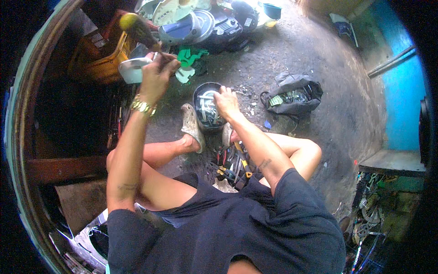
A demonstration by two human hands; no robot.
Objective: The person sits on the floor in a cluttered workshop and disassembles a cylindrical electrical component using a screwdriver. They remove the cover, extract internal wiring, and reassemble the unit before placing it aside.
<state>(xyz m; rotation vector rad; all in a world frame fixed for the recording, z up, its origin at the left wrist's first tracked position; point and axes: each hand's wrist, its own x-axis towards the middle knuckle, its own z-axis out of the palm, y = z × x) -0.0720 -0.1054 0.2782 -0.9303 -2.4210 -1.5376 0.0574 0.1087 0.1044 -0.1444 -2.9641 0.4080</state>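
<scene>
Gripping a bulbous tool point(140, 34), left hand point(156, 75) hovers; right hand point(226, 103) touches rounded shell point(196, 98).

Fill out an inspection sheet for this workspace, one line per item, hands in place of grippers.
Surface: dark floor, stained, with small pale scraps scattered on it.
Job's things: black round housing between the feet, metallic-looking parts inside; blurred dark tool with a yellow end.
Clutter: open dark bag, filled; hand tools between the legs; piled casings ahead; green piece on the floor.
Hands: left hand raised, around the tool; right hand at the housing's right rim.
Cables: none identifiable for certain.
Surroundings: orange crate at left; blue wall at right.
</scene>
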